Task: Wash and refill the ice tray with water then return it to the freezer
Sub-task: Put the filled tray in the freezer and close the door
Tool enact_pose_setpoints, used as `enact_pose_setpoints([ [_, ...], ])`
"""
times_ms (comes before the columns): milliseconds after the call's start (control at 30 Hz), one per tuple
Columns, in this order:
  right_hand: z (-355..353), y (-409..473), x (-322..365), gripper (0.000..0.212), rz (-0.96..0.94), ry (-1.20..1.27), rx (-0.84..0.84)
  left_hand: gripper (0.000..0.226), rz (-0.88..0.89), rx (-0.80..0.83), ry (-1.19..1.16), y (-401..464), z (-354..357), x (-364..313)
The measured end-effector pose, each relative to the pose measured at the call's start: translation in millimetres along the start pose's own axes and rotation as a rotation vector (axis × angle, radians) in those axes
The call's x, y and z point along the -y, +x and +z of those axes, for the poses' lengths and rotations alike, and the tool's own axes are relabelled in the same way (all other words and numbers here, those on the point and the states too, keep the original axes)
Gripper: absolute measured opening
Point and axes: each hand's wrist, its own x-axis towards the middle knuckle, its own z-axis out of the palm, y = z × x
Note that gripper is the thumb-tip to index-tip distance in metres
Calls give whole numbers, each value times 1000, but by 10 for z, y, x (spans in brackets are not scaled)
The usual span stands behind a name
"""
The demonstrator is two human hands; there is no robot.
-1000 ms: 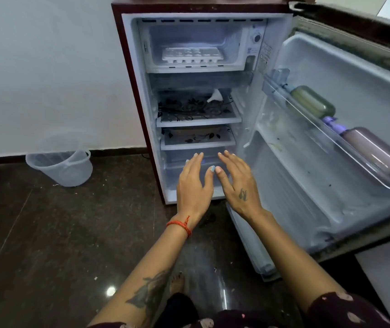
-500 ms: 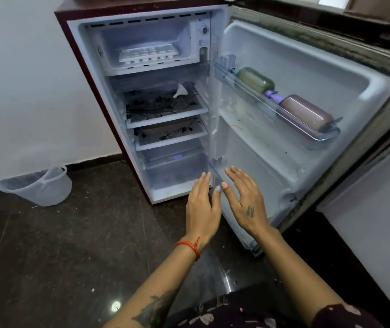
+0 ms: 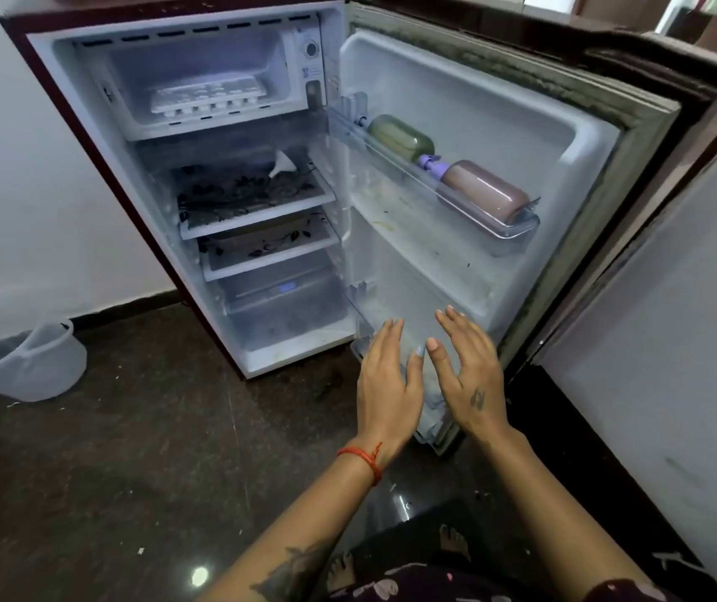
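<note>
A white ice tray (image 3: 207, 97) lies flat inside the freezer compartment (image 3: 130, 102) at the top of a small open fridge (image 3: 87, 136). My left hand (image 3: 385, 384) and my right hand (image 3: 467, 375) are held out side by side, palms down, fingers spread, in front of the lower part of the open door (image 3: 500, 136). Both hands hold nothing and are far below the tray. A red thread sits on my left wrist.
The door's upper rack (image 3: 517, 230) holds a green bottle (image 3: 400, 139) and a brown bottle (image 3: 485, 191) lying down. A small white funnel (image 3: 282, 167) rests on the patterned upper shelf. A clear plastic bin (image 3: 39, 362) stands on the dark floor at left. A white wall panel stands at right.
The view has swung to the right and closer, so the fridge sits further left. My hands have shifted from in front of the bottom drawer to in front of the door's lower shelf.
</note>
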Motion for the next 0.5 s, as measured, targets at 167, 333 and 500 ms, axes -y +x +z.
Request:
enact_pose_setpoints([
  [167, -287, 121, -350, 59, -44, -3, -67, 51, -17, -9, -10, 78, 423, -242],
  [333, -612, 272, -695, 45, -97, 42, -289, 53, -1, -20, 4, 167, 853, -508],
  [500, -847, 492, -992, 41, -42, 150, -488, 56, 18, -83, -15, 288, 1178, -735],
])
